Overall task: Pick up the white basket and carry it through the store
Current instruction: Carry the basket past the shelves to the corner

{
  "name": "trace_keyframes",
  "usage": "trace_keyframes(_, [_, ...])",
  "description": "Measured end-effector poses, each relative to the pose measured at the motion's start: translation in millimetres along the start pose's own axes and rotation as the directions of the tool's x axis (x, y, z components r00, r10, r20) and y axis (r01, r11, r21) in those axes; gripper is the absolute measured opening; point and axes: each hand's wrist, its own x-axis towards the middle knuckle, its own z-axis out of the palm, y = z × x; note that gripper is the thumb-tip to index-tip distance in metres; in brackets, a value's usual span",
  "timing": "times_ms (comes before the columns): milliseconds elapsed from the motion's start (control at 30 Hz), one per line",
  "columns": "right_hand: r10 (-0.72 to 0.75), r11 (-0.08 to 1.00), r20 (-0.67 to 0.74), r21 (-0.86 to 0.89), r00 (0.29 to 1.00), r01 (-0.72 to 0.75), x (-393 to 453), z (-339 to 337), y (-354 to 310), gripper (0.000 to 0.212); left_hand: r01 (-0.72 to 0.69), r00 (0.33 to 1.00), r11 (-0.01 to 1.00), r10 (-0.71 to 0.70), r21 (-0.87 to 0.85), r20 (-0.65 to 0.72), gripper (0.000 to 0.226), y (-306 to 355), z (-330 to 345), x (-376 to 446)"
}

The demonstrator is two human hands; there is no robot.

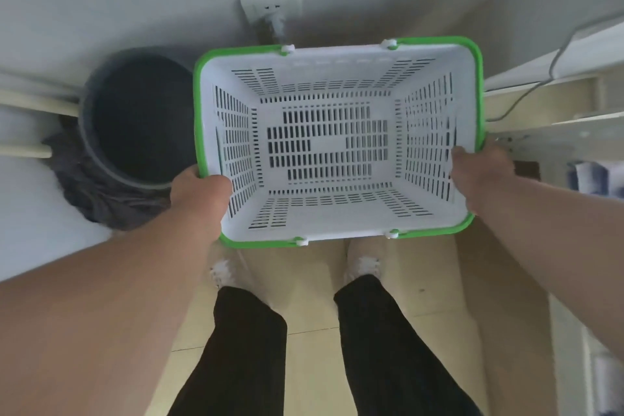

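Note:
The white basket (pixel 337 61) has slotted walls, a slotted bottom and green handles folded along its rim. It is empty and held level above the floor, just in front of my legs. My left hand (pixel 199 194) grips its left rim near the front corner, thumb inside the wall. My right hand (pixel 479 172) grips the right rim, fingers curled over the edge.
A dark round bin (pixel 135 118) with a grey bag stands left of the basket against the white wall. A wall socket with a plug (pixel 271 10) is straight ahead. A white shelf (pixel 557 78) with a cable runs on the right. Beige tiled floor (pixel 310 348) lies underfoot.

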Motion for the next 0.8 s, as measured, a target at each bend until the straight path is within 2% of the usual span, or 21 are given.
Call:
trace_keyframes(100, [-0.052, 0.998, -0.004, -0.021, 0.999, 0.052, 14.5, -4.1, -7.0, 0.029, 0.014, 0.999, 0.999, -0.016, -0.040, -0.043, 0.046, -5.1, 15.0, -10.8])
trace_keyframes(300, [-0.094, 0.989, -0.032, -0.121, 0.995, 0.089, 26.1, -19.7, -3.4, 0.031, 0.083, 0.996, 0.996, -0.084, -0.033, -0.024, 0.041, -14.8, 35.6, -26.4])
trace_keyframes(500, [-0.086, 0.966, -0.046, -0.249, 0.995, 0.072, 30.1, -10.3, -3.3, 0.007, 0.092, 0.996, 0.992, -0.090, 0.088, -0.018, 0.039, -29.0, 36.2, -8.3])
trace_keyframes(567, [-0.094, 0.965, -0.043, -0.250, 0.995, 0.080, 29.9, -3.5, -1.8, 0.009, 0.058, 0.998, 0.987, -0.056, 0.147, -0.012, 0.036, -31.9, 35.2, 0.4])
trace_keyframes(667, [-0.114, 0.957, -0.005, -0.269, 0.993, 0.109, 25.9, 5.3, 3.0, 0.018, -0.056, 0.996, 0.963, 0.073, 0.265, -0.055, 0.032, -23.6, 33.4, 11.3])
trace_keyframes(800, [-0.170, 0.940, 0.015, -0.297, 0.985, 0.166, 22.1, 12.3, 8.0, 0.013, -0.119, 0.988, 0.925, 0.146, 0.360, -0.046, 0.035, -10.7, 29.0, 24.2])
